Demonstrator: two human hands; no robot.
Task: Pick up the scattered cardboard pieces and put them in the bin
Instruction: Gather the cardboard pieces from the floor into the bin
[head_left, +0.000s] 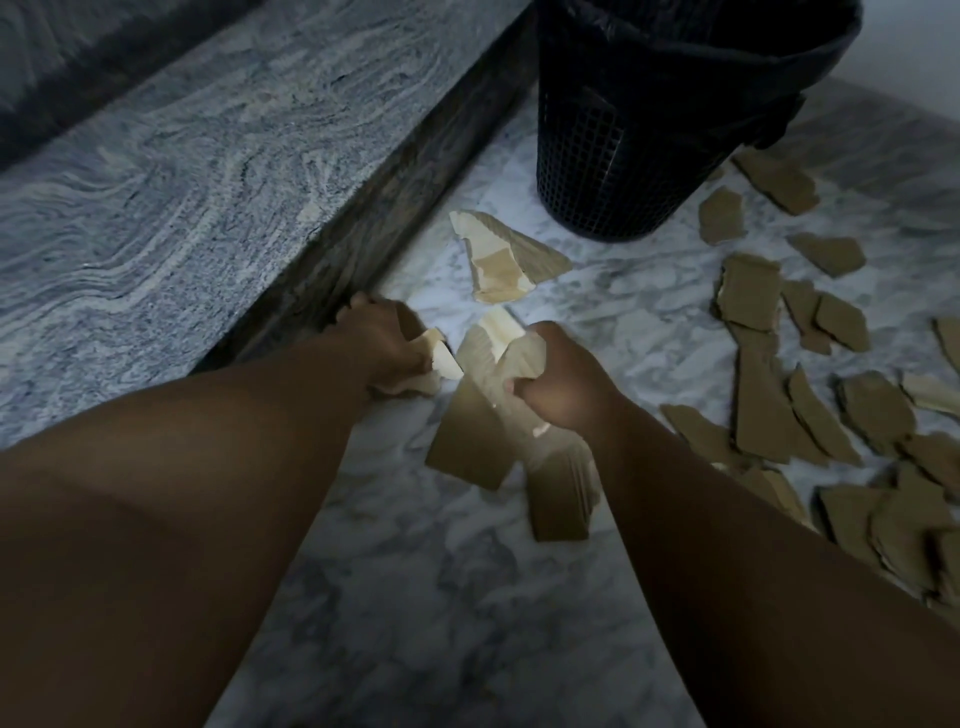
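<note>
The left hand (387, 345) fingers are curled tight on a small cardboard bit (441, 361); the right hand (556, 387) squeezes a bunch of cardboard pieces (483, 415) w/ ends hanging down, prob. to carry lots at once. The bin (649, 140) stands near, past them; more bits (779, 395) lie on the floor.

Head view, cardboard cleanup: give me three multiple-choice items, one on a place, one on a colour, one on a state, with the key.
1. Where does the bin stand?
A. on the stone ledge
B. on the marble floor
C. in the person's lap

2. What colour is the bin?
A. white
B. red
C. black

3. What is the right hand doing?
A. gripping cardboard pieces
B. resting open on the floor
C. holding the bin's rim

Key: 1 B, its base sits on the marble floor beside the ledge; 2 C, its mesh wall and liner are black; 3 A, its fingers are closed around cardboard pieces.
</note>
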